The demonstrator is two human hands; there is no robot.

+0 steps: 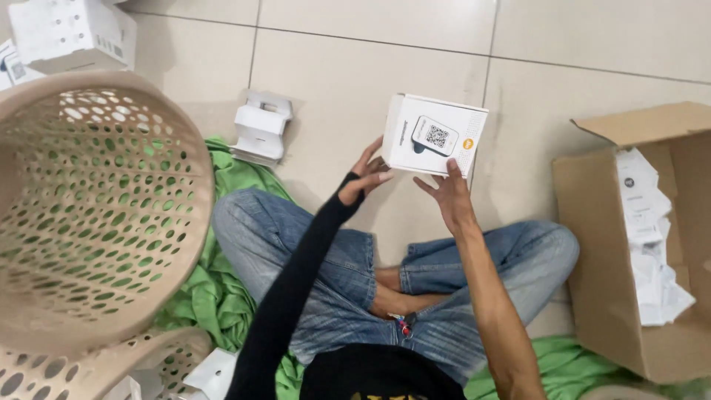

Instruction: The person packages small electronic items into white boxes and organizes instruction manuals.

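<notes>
I sit cross-legged on a tiled floor and hold up a small white product box (435, 135) with a picture of a device on its face. My left hand (364, 176), in a black sleeve, touches the box's lower left corner with its fingertips. The fingers of my right hand (449, 194), bare-armed, support the box's bottom edge from below. The box is tilted slightly and is held above my knees.
A large beige perforated plastic basket (96, 207) lies on its side at left. Green cloth (215, 289) is spread under me. A white folded insert (261, 127) lies on the floor. More white boxes (70, 33) sit top left. An open cardboard carton (637, 244) with white papers stands at right.
</notes>
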